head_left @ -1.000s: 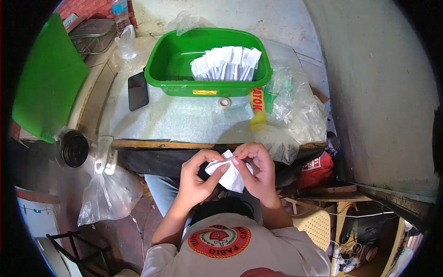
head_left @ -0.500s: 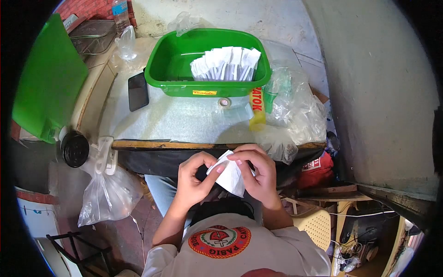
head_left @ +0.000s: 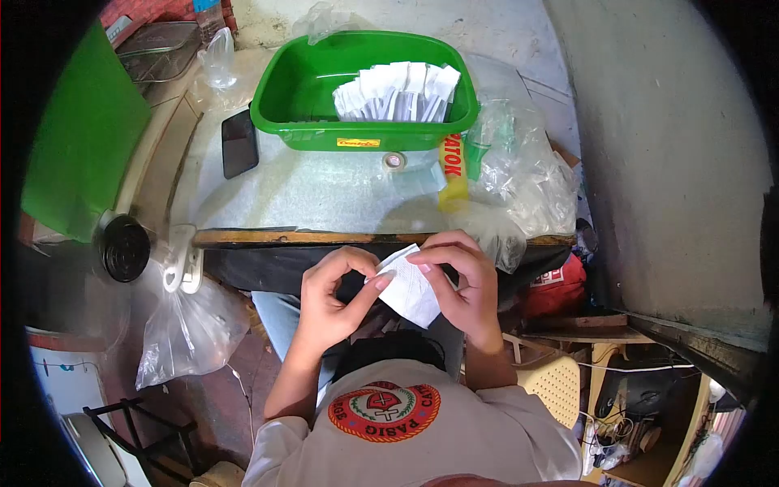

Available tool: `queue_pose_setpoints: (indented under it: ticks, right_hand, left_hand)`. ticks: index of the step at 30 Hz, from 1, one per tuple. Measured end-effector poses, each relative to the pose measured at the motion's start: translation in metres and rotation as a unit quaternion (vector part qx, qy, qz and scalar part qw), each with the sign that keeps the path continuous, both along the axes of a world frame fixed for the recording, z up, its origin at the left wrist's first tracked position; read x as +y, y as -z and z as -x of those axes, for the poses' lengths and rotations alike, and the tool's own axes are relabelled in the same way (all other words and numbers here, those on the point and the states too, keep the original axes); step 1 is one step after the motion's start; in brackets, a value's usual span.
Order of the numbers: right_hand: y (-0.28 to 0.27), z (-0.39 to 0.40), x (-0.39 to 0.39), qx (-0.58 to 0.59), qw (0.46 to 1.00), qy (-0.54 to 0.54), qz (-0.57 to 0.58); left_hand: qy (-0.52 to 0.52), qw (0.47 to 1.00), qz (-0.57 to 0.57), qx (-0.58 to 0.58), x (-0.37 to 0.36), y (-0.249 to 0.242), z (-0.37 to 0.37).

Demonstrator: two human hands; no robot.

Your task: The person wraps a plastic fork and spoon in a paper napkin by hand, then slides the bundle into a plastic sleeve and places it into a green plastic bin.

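Observation:
A small white paper packet (head_left: 411, 294) is held in front of my torso, below the table edge. My left hand (head_left: 337, 294) pinches its upper left side between thumb and fingers. On the upper right, my right hand (head_left: 462, 280) grips its edge between thumb and fingertips. The packet is tilted, and its top edge shows a fold or layers. Beyond the hands, a green basin (head_left: 304, 136) on the table holds several similar white paper packets (head_left: 398, 91) standing in a row.
A phone (head_left: 239, 144) lies left of the basin. In front of it are a tape roll (head_left: 394, 161) and a yellow wrapper (head_left: 453, 174). Clear plastic bags (head_left: 531, 170) are heaped on the right. Another plastic bag (head_left: 191, 333) hangs at the table's left.
The packet has turned and spreads flatter, with more of its face showing. Both hands keep hold of it and have moved slightly apart. The whole view has shifted a little.

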State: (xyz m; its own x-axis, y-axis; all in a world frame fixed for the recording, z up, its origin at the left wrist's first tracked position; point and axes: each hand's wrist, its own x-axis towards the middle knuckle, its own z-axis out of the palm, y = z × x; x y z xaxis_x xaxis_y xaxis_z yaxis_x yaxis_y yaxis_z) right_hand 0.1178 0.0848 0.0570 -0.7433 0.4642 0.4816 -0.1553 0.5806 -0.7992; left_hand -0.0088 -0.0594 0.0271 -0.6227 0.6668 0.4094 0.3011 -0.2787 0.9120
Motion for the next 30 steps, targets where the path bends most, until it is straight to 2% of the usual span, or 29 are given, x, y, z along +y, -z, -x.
queue_pose_setpoints:
  ticks: [9, 12, 14, 15, 18, 20, 21, 23, 30]
  right_hand:
    - [0.0, 0.001, 0.003, 0.016, 1.0, 0.001, -0.002]
    - [-0.001, 0.0, 0.001, 0.023, 1.0, 0.001, -0.005]
    - [0.0, 0.0, 0.002, 0.026, 1.0, 0.004, 0.004]
    - [0.002, 0.0, 0.002, 0.029, 0.999, 0.007, 0.011]
    - [0.004, 0.0, 0.004, 0.034, 0.999, 0.01, 0.01]
    - [0.002, 0.0, 0.004, 0.036, 0.999, 0.009, 0.002]
    - [-0.001, -0.001, 0.003, 0.025, 1.0, 0.003, -0.001]
    - [-0.002, -0.001, 0.004, 0.014, 1.0, -0.004, -0.003]
    - [-0.005, -0.004, 0.008, 0.009, 0.999, -0.027, -0.024]
  left_hand:
    - [0.001, 0.999, 0.036, 0.039, -0.006, -0.009, 0.002]
    - [-0.007, 0.999, 0.031, 0.019, -0.005, -0.012, -0.003]
    - [-0.019, 0.997, 0.016, -0.07, -0.004, -0.015, -0.007]
    - [-0.019, 0.997, 0.015, -0.07, -0.003, -0.014, -0.007]
    - [-0.028, 0.999, 0.004, -0.026, -0.003, -0.009, -0.003]
    - [0.028, 0.997, 0.004, 0.076, -0.004, -0.008, 0.003]
    - [0.028, 0.997, 0.005, 0.076, -0.005, -0.012, 0.004]
    - [0.095, 0.986, 0.05, 0.127, -0.006, -0.025, 0.005]
    - [0.121, 0.984, 0.06, 0.119, -0.003, -0.033, 0.005]
